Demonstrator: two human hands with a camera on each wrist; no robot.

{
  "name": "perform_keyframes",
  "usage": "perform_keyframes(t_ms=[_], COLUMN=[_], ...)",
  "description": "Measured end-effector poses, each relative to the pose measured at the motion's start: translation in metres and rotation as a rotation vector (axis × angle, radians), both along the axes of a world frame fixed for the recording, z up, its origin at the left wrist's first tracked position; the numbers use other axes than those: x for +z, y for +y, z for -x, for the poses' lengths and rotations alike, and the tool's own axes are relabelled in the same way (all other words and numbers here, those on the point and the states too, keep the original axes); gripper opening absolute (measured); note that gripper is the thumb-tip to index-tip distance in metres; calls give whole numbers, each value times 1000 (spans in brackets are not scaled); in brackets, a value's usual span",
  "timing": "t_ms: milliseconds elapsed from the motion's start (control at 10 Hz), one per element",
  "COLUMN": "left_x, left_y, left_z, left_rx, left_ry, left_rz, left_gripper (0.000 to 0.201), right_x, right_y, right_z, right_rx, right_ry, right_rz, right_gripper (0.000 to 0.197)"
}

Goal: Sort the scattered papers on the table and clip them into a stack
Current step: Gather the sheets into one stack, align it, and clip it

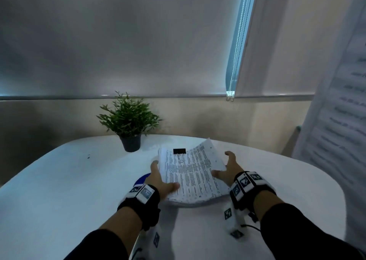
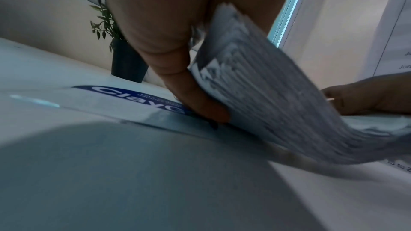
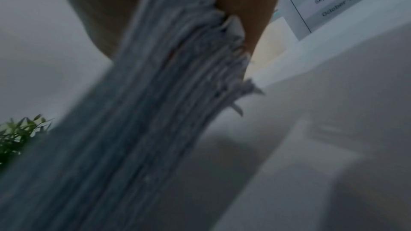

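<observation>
A thick stack of printed papers (image 1: 194,174) is lifted a little off the white table (image 1: 69,180), bowed between my hands. A black binder clip (image 1: 179,151) sits on its far edge. My left hand (image 1: 161,177) grips the left side, thumb on top and fingers along the edge. My right hand (image 1: 227,167) holds the right side, thumb on the top sheet and fingers spread beside it. The left wrist view shows the fanned paper stack (image 2: 266,103) pressed against a finger, and the right wrist view shows the paper stack (image 3: 155,111) running up into the palm, blurred.
A small potted plant (image 1: 129,125) stands at the table's far edge, left of the papers. A sheet with a blue logo (image 2: 133,94) lies flat on the table under my left hand. A printed poster (image 1: 340,111) hangs at the right. A wall and window blind stand behind.
</observation>
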State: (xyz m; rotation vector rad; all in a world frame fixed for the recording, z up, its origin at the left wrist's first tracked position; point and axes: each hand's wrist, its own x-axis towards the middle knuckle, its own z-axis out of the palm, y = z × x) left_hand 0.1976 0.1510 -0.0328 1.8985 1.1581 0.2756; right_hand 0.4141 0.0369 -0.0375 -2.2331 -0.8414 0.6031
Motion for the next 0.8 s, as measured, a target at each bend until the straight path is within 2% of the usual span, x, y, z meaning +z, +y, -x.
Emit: perform_keyframes(t_ms=[100, 200, 300, 400, 500, 600, 700, 800], left_x=[0, 2, -5, -11, -19, -9, 9, 45], left_y=[-2, -11, -18, -24, -24, -24, -27, -33], left_z=[6, 11, 10, 6, 5, 12, 28, 50], left_rx=[-85, -287, -367, -386, -402, -431, -387, -311], left_ry=[197, 387, 463, 542, 595, 582, 480, 405], left_rz=[-177, -267, -303, -371, -406, -377, -316, -479], left_gripper=[90, 81, 58, 44, 47, 56, 62, 34], right_x=[-5, -9, -13, -13, -9, 2, 17, 42], right_y=[-2, -3, -5, -4, -1, -8, -23, -39], right_z=[4, 13, 21, 28, 33, 33, 38, 43], right_rx=[83, 205, 228, 248, 268, 285, 291, 319], right_ry=[-273, -371, -339, -377, -383, -374, -414, -550], right_rz=[232, 424, 480, 560, 617, 618, 588, 614], right_gripper=[68, 57, 54, 54, 55, 57, 55, 38])
